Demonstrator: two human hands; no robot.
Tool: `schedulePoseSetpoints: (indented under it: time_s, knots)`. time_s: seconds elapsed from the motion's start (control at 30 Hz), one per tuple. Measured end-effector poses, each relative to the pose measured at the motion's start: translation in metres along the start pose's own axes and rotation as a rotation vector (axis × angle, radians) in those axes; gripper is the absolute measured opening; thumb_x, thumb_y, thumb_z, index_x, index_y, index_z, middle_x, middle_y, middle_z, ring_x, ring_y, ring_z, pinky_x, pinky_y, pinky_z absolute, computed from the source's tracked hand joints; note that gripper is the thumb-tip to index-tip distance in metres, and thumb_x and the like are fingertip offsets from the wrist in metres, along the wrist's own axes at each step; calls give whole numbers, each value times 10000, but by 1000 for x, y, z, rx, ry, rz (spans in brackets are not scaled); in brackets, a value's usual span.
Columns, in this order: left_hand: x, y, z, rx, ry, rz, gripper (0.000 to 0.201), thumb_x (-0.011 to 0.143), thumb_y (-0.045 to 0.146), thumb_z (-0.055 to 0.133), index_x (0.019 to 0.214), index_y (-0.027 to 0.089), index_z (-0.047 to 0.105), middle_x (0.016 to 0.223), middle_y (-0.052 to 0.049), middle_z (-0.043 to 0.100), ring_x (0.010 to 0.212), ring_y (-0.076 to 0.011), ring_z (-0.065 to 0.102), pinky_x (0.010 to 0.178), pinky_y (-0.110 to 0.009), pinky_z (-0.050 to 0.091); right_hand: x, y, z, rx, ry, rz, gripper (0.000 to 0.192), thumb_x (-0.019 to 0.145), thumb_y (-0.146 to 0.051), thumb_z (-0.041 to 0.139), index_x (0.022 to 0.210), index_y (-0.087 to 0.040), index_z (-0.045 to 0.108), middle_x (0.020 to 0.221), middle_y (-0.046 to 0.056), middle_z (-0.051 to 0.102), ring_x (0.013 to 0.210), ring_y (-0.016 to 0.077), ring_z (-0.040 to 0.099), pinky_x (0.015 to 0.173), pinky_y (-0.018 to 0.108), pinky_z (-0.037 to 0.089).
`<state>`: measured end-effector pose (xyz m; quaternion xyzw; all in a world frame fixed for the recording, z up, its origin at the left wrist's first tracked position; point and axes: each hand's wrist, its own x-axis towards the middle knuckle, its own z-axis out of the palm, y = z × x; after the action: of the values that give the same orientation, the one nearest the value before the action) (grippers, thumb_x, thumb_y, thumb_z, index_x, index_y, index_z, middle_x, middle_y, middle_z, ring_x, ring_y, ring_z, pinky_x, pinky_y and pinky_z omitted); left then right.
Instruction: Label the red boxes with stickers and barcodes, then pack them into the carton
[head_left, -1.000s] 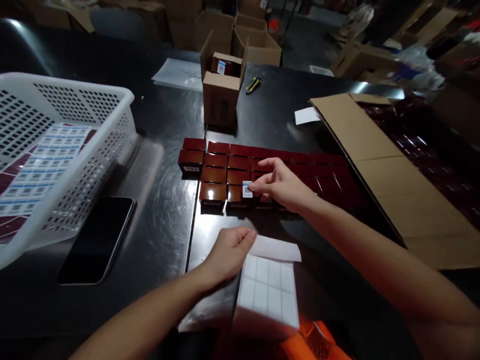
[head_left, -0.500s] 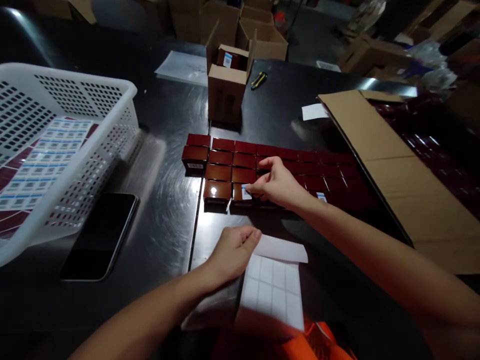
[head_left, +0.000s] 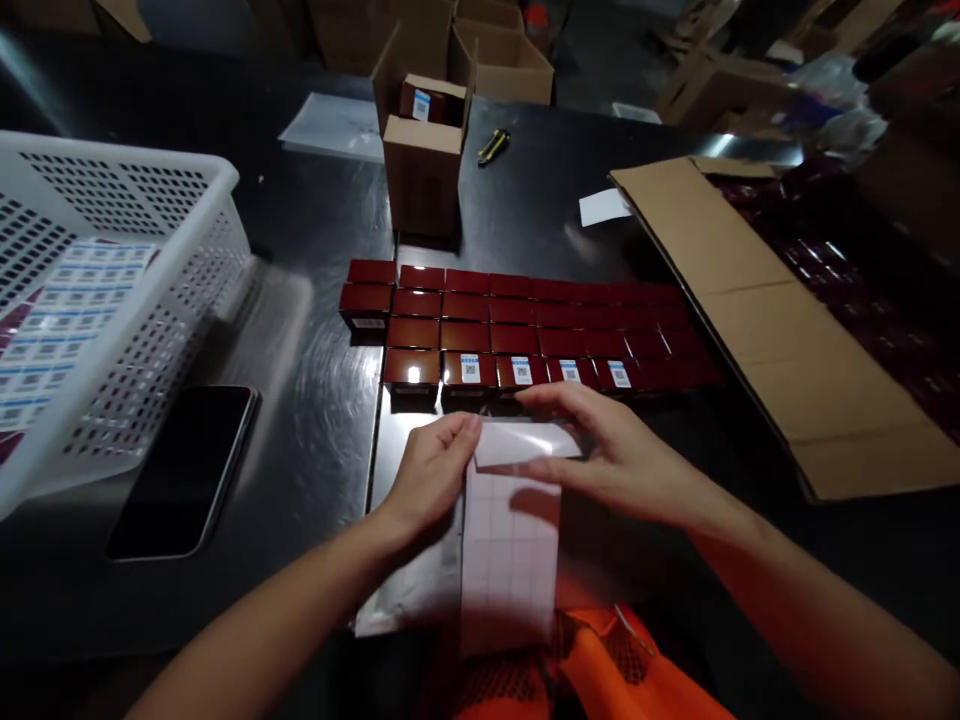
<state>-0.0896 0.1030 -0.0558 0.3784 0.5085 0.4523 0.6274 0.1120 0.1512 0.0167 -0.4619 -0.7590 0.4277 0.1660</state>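
A person's left hand (head_left: pixel 431 470) and right hand (head_left: pixel 619 460) meet over a white label sheet (head_left: pixel 510 540) at the near edge of a dark metal table (head_left: pixel 315 400), the sheet lying between the wrists with its far end curled up. The left grip pinches the sheet's upper left corner between thumb and fingers, apparently to keep the backing flat and steady; the right grip closes lightly on the curled top strip (head_left: pixel 525 442), fingers laid along it as if to peel or fold it back, though whether a label is lifting cannot be told through the blur. Just beyond the fingertips stand rows of glossy dark red boxes (head_left: pixel 525 315), packed edge to edge in a block so that their tops form one even surface; 4 in the nearest row already carry small white code labels (head_left: pixel 470 369), while the box at the left end of that row and the rows behind show bare lids. To the left, a white perforated basket (head_left: pixel 187 270) holds printed label sheets, and a black phone (head_left: pixel 184 470) lies face up beside it. At the far side an open cardboard carton (head_left: pixel 424 150) stands upright with a labelled red box inside, a yellow-and-black tool (head_left: pixel 493 146) near it. A flattened cardboard sheet (head_left: pixel 772 320) stretches along the right, and orange fabric (head_left: pixel 600 670) shows at the bottom edge.
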Motion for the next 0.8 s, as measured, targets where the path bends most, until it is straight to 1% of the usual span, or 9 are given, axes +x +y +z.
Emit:
schedulePoseSetpoints:
  time_s: [0.1,0.23,0.33,0.4,0.47,0.6,0.67,0.73,0.8]
  knots:
    - [0,-1,-1,-67,56,-15,444,856,597,602,861,162,692,723,-7,649,645,-123,541,613,-217,426,-17,13,10,221,-50,192,745,639,-393,876,1302,-234,577,1081,53,695,865,203,664,727,313,550]
    - [-1,4,-5,-132,-90,-75,521,814,634,628,1047,170,671,748,-21,677,622,-131,586,597,-229,458,-16,19,24,498,102,294,359,694,-327,788,1014,-186,706,804,9,700,663,156,638,621,279,528]
    - [-1,10,-6,-43,-218,-129,451,681,405,799,1036,163,661,780,-28,694,664,-150,615,621,-242,473,-17,19,24,441,281,144,184,730,-259,754,911,-229,770,841,20,718,755,177,665,692,303,550]
    - [0,13,-7,21,-174,-130,334,628,283,782,918,150,681,749,-22,682,670,-145,598,628,-237,461,-23,21,20,292,336,-24,177,780,-184,689,876,-281,803,896,35,718,820,187,669,741,324,558]
    - [2,15,-9,1,-132,-124,250,636,300,708,830,143,695,699,-20,657,631,-129,560,578,-218,414,-29,24,17,131,328,-182,299,802,-115,628,915,-324,809,958,50,702,867,192,666,766,339,563]
    - [1,16,-13,-156,-217,-119,394,677,469,623,842,124,718,687,-42,637,563,-109,507,508,-211,336,-39,26,15,-8,279,-361,449,789,-94,598,1135,-335,752,1051,75,666,958,210,655,818,364,572]
    - [0,17,-14,-77,-204,-76,390,719,490,671,863,130,708,721,-44,652,605,-117,527,542,-214,365,-39,25,16,-1,285,-320,363,808,-142,636,1099,-315,768,1030,77,668,951,212,655,820,364,572]
    - [-2,16,-12,38,-171,-48,336,749,468,714,824,143,675,721,-28,650,645,-125,538,584,-220,391,-37,24,18,62,313,-177,253,830,-219,695,1058,-293,773,1001,66,684,921,205,667,809,355,574]
    - [-3,15,-11,113,-154,-35,318,769,457,714,767,151,629,691,-5,623,640,-122,521,594,-221,384,-33,24,21,201,318,5,303,819,-302,749,1119,-266,729,961,49,708,867,198,691,788,350,582]
